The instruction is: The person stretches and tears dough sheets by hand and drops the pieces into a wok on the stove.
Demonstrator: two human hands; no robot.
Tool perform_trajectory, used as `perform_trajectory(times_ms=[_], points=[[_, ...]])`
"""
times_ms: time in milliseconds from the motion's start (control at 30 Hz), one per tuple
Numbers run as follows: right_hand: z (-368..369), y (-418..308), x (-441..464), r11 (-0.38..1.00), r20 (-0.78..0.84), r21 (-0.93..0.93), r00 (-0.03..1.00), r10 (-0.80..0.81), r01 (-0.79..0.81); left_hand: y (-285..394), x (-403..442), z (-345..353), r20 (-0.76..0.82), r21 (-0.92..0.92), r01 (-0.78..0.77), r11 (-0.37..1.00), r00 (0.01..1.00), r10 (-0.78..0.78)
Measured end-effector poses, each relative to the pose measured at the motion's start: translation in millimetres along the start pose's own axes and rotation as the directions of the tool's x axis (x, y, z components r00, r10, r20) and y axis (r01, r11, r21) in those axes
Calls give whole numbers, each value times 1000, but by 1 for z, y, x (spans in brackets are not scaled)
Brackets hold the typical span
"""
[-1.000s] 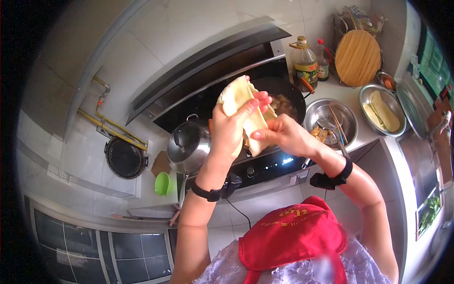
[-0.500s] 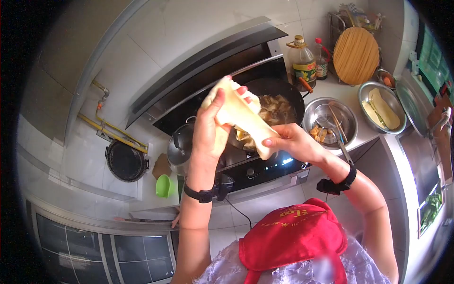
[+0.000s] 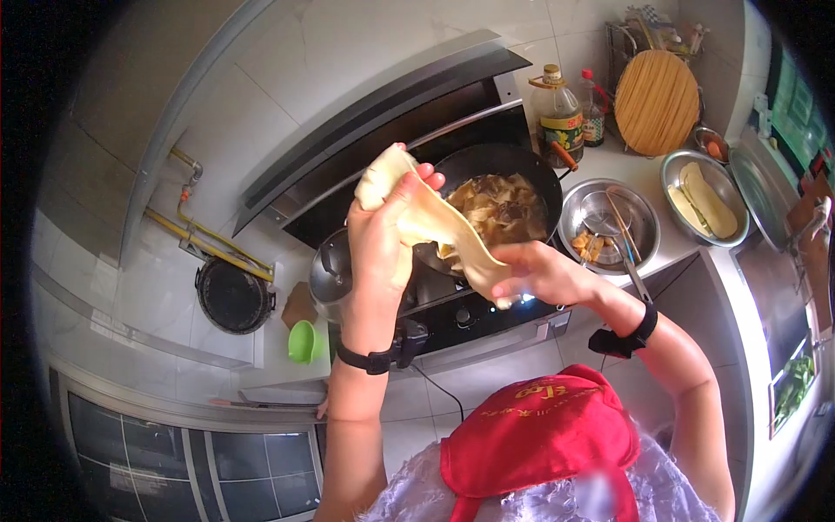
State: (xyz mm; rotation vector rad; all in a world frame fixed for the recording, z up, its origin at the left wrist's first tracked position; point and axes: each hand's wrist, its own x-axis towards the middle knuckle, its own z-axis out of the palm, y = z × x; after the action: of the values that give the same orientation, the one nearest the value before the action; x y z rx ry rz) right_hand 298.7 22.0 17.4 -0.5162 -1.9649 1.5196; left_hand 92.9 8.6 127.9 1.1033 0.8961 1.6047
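A long pale strip of dough (image 3: 442, 224) stretches between my two hands above the stove. My left hand (image 3: 381, 239) grips its upper end, thumb across the front and fingertips showing behind. At the lower end, my right hand (image 3: 546, 274) pinches the strip, its fingers slightly blurred. Behind the dough sits a black wok (image 3: 550, 178) holding brown stewed food (image 3: 504, 207); the dough and my left hand hide part of it.
Right of the wok, a steel bowl (image 3: 651, 213) contains chopsticks and yellowish pieces. Farther right, another metal bowl (image 3: 739, 230) holds more dough strips (image 3: 706, 200). An oil bottle (image 3: 557, 113) and a round wooden board (image 3: 657, 103) stand behind. A lidded pot (image 3: 332, 265) is at left.
The dough has narrowed and twisted, its upper end tipping left with my left hand. My right hand's fingers have shifted on the lower end. More of the wok's food shows.
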Motion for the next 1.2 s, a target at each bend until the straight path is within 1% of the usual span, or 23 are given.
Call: perform_trajectory(times_ms=[33,67,133,167,267,300,367,400,433,467,533,667,700,800,833,933,967,1000,1100,1167,1200], points=[[6,-10,6,987,-76,118,992,-102,111,2,-5,7,21,-24,21,999,1000,-21],[7,-11,14,963,-107,251,991,-78,103,3,-10,12,42,-23,43,999,998,-42],[-3,-24,26,994,-63,72,995,-73,78,0,-16,22,81,-66,60,996,995,-54],[-8,-38,29,999,-65,-40,998,-19,17,-2,-17,25,97,-42,47,998,994,-43],[3,-43,44,974,-278,9,936,-215,226,-5,-16,27,133,25,-9,1000,991,6],[4,-40,49,952,-319,73,911,-261,298,-5,-15,27,136,45,-34,998,990,28],[-2,-44,49,959,-263,137,942,-206,248,-6,-11,25,138,86,-76,993,988,64],[-6,-47,49,961,-233,167,956,-180,221,-3,-10,27,134,92,-64,994,990,51],[-8,-51,48,972,-229,129,960,-162,195,-1,-11,28,131,99,-49,994,991,36],[-7,-52,46,982,-192,128,975,-111,137,1,-11,29,127,105,-34,994,992,20],[-5,-53,42,993,-121,119,993,-3,17,0,-5,27,114,102,-63,993,992,52],[1,-36,30,983,-143,175,986,81,-55,1,2,23,54,45,-95,994,994,92],[4,-35,27,967,-129,250,989,74,-40,-1,5,19,62,43,-111,993,992,108],[13,-31,19,946,-57,312,993,108,-85,-2,7,18,38,21,-48,999,998,47],[15,-28,17,958,-52,274,993,101,-83,-3,7,18,36,37,-56,998,998,55],[20,-11,12,961,-48,260,993,111,-95,-9,12,12,35,66,-71,995,997,69],[20,-8,11,954,-34,271,989,146,-131,-11,14,10,35,63,-66,996,997,63],[20,-8,10,947,-33,294,989,145,-130,-11,15,8,35,60,-60,996,998,58],[17,-9,10,927,-30,360,992,124,-106,-5,15,10,167,115,-4,993,986,-16],[14,-12,13,913,-29,402,996,86,-67,3,21,9,220,72,48,996,973,-62],[14,-14,13,903,-18,421,994,107,-89,7,23,7,246,51,71,996,966,-82]])
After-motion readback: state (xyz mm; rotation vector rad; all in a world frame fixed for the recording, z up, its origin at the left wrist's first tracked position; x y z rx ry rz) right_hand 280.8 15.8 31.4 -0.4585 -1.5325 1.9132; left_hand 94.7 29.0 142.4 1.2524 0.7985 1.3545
